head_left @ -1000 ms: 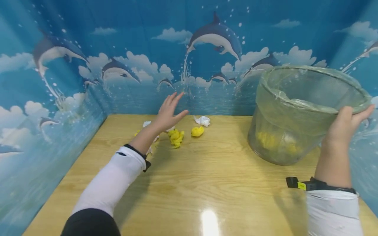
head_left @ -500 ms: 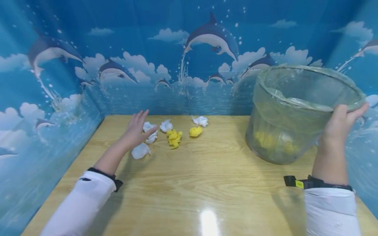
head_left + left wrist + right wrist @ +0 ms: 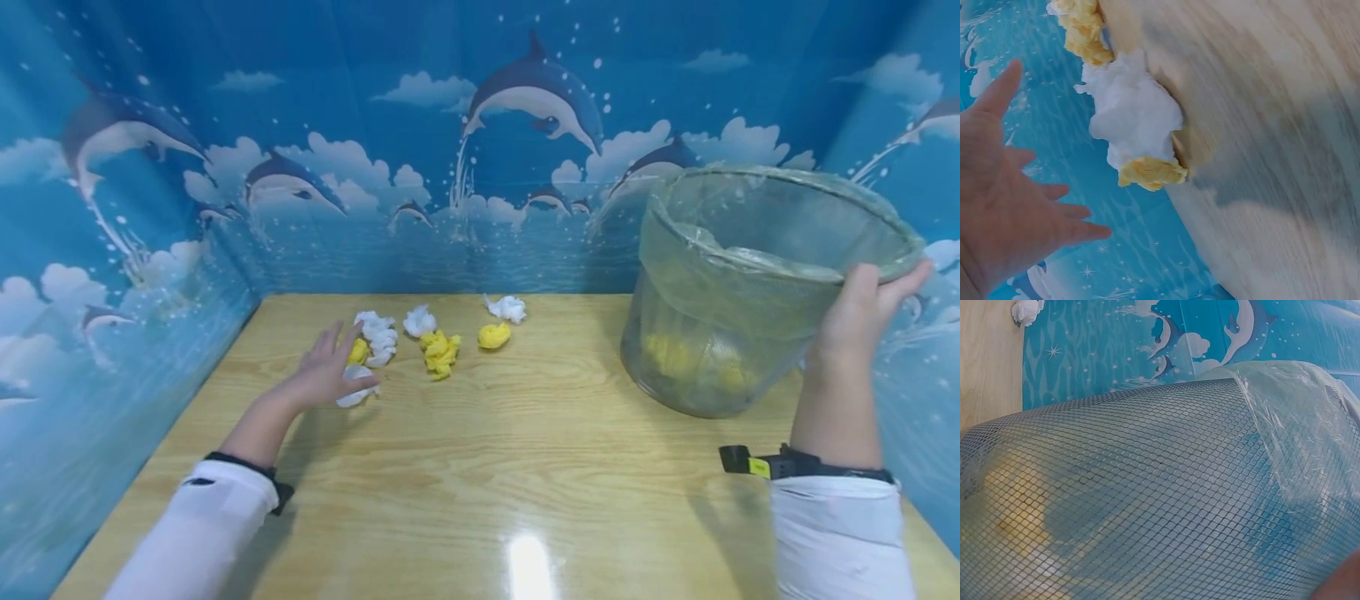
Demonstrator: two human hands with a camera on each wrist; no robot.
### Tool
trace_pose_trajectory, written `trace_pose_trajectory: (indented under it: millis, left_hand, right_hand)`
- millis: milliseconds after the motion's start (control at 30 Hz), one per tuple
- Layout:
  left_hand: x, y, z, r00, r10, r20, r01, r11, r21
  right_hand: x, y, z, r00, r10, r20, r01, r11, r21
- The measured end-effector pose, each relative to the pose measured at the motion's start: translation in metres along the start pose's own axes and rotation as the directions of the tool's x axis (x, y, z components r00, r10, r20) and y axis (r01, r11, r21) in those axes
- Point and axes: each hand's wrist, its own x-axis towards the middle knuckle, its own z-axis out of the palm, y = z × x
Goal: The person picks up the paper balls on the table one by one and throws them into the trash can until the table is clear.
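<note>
My right hand [image 3: 855, 325] grips the rim of a mesh wastebasket [image 3: 1147, 462] lined with a pale green plastic bag [image 3: 742, 275]. The basket leans to the right on the table; yellow and whitish crumpled paper [image 3: 671, 354] shows through its mesh. At the left, my left hand [image 3: 318, 375] hovers with fingers spread, holding nothing. It partly covers a white paper ball [image 3: 356, 387] and a yellow one [image 3: 358, 352]. Just beyond lie a larger white crumpled paper [image 3: 378, 337], another white one [image 3: 420, 321] and a yellow one [image 3: 440, 354].
Farther right on the wooden table [image 3: 480, 467] sit a yellow paper ball [image 3: 494, 336] and a white crumpled paper [image 3: 507, 308]. A blue dolphin-print curtain [image 3: 337, 225] closes off the back and both sides.
My left hand has moved left and down toward me, uncovering the white and yellow papers on the left. The right hand keeps its grip on the wastebasket, which stays nearly still.
</note>
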Motion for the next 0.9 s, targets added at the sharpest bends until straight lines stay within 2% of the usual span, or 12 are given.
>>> trace_pose_trajectory:
  millis: [133,233,400,567,700,900]
  left_hand:
    - [-0.002,-0.004,0.005,0.999,0.019,0.045,-0.02,1.0,0.01]
    - [-0.002,-0.005,0.006,0.993,0.021,0.114,-0.019,1.0,-0.024]
    - [-0.001,-0.009,0.011,0.972,0.021,0.235,-0.003,0.997,-0.076]
    - [0.0,-0.011,0.015,0.95,0.032,0.31,0.001,0.995,-0.103]
    - [0.002,-0.012,0.018,0.944,0.05,0.325,-0.016,0.994,-0.107]
    - [0.006,-0.014,0.026,0.951,0.092,0.295,-0.084,0.996,-0.041]
  right_hand:
    - [0.001,0.001,0.0,1.0,0.006,0.002,-0.006,1.0,0.003]
    - [0.002,0.001,-0.001,1.0,0.005,0.006,-0.005,1.0,0.011]
    - [0.003,0.0,0.0,1.0,-0.018,0.015,0.017,1.0,0.023]
    - [0.002,-0.001,0.0,1.0,-0.018,0.01,0.018,1.0,0.02]
    - [0.001,-0.001,-0.002,1.0,-0.031,0.006,0.031,0.999,0.025]
    - [0.0,0.0,-0.001,0.999,-0.032,0.007,0.032,0.999,0.015]
